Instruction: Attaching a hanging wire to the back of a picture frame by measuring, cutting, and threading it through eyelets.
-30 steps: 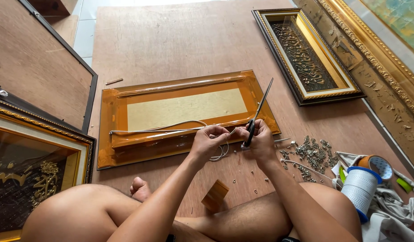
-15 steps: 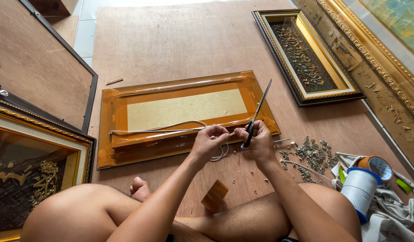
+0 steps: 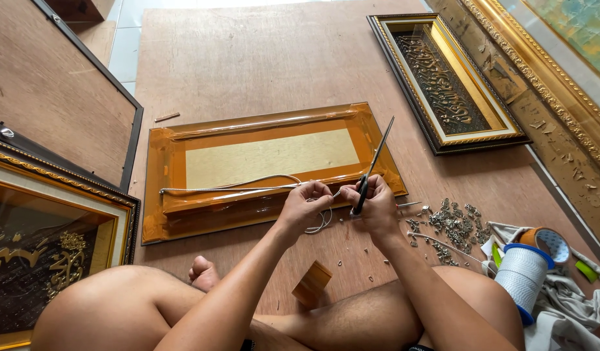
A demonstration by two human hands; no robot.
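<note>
Both hands meet just in front of the near edge of the orange frame (image 3: 267, 170), which lies face-down on the wooden floor (image 3: 248, 58). Left hand (image 3: 304, 205) is closed, fingers pinched on the white cord (image 3: 235, 188), which runs off to its left along the frame's lower rail and loops loosely beneath the hand. Right hand (image 3: 378, 203) is curled shut around the dark handle of a long, thin tool (image 3: 372, 168), its blade angled up and away over the frame's right corner. The two hands almost touch, so the step in hand looks like cutting or trimming the cord at the point between them, though whether the blade already meets the cord cannot be made out. The next move would call for keeping the cord taut with the left hand and bringing the blade squarely across it. Right of the right hand lies a scatter of small metal fittings (image 3: 456, 224), and beyond that a spool of white cord (image 3: 522, 276).
</note>
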